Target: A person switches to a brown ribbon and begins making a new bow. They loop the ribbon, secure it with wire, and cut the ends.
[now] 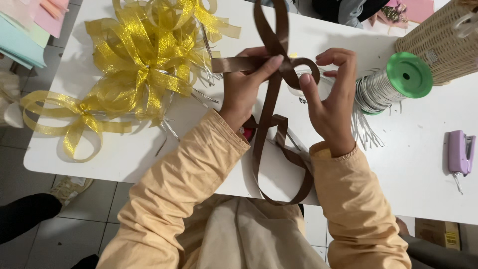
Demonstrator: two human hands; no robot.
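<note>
A long brown satin ribbon (271, 102) loops above the white table (413, 164) and trails down over its near edge toward my lap. My left hand (246, 87) pinches the ribbon's crossing point between thumb and fingers, with one flat end sticking out to the left. My right hand (331, 97) holds a small loop of the same ribbon, thumb pressed on it and fingers curled above. Both sleeves are pale orange.
Several sheer gold ribbon bows (144, 55) lie on the table's left half. A spool of silver ribbon with a green end cap (396, 82) rests at the right, beside a woven basket (443, 40). A lilac stapler (460, 152) lies far right. Coloured paper sheets (27, 25) sit top left.
</note>
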